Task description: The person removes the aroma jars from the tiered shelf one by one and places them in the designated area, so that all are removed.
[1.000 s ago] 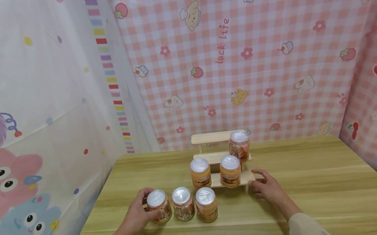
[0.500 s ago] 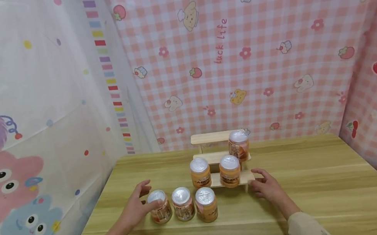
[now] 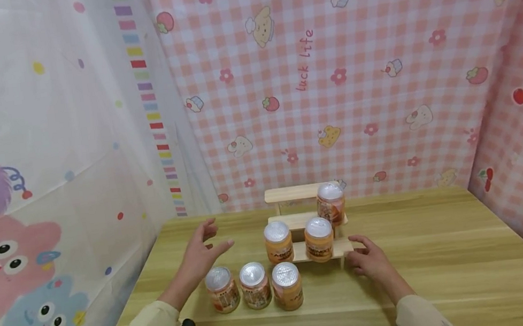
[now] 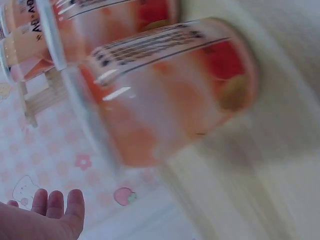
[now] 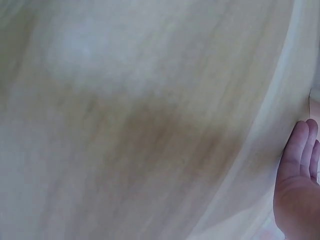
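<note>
My left hand point(image 3: 199, 255) hangs in the air behind the leftmost jar point(image 3: 223, 291), thumb and fingers spread, holding nothing. That jar has a silver lid and an orange-pink fruit label; it fills much of the left wrist view, with the left hand's fingers point(image 4: 55, 204) below it. Beside it in a row stand a middle jar point(image 3: 255, 286) and a right jar point(image 3: 287, 287). My right hand point(image 3: 372, 262) rests at the right end of the wooden step shelf point(image 3: 343, 245), fingertips right at the lowest board. Its straight fingers point(image 5: 295, 147) show in the right wrist view.
Two jars stand on the lowest board, one at left point(image 3: 279, 243) and one at right point(image 3: 319, 240). Another jar point(image 3: 331, 204) stands higher, at the shelf's right. The wooden table point(image 3: 436, 250) reaches back to a pink checked cloth point(image 3: 370, 97); a white printed cloth point(image 3: 96, 203) hangs at left.
My left hand has let go of the leftmost jar and lifted away, up and back with the fingers opening. The right hand stays at the shelf's end; the jars have hardly moved.
</note>
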`<state>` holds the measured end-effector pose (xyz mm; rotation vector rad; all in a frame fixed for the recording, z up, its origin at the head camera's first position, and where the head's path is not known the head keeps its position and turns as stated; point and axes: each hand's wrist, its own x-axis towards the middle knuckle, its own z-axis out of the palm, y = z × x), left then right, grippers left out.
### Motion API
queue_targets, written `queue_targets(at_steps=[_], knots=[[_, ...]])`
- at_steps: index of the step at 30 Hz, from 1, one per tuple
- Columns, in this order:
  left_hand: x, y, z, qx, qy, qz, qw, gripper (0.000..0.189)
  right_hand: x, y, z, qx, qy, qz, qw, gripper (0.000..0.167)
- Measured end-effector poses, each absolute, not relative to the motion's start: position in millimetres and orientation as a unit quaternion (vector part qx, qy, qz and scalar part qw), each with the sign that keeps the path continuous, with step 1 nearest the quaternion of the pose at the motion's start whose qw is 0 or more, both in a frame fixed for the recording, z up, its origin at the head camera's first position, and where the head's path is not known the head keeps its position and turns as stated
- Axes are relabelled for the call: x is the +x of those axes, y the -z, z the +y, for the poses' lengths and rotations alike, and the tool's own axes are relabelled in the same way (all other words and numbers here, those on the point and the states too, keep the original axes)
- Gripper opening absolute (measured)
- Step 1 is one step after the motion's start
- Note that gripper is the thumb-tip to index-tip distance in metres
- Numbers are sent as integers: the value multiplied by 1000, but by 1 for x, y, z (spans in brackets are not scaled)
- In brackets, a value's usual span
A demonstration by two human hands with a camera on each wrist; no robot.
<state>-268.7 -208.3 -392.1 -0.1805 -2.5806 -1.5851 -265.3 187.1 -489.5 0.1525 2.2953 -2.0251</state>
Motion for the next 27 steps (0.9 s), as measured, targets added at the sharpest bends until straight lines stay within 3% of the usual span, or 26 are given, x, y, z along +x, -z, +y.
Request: queue_targets(at_steps=[16,27], knots=[[-338,359,-159,-64,543,-837,27,78,-262,478,203,42,644,763,35,48],[-380,359,-136,-114,507,-854,-33,66,-287,418,215,38,609,792,-27,62]])
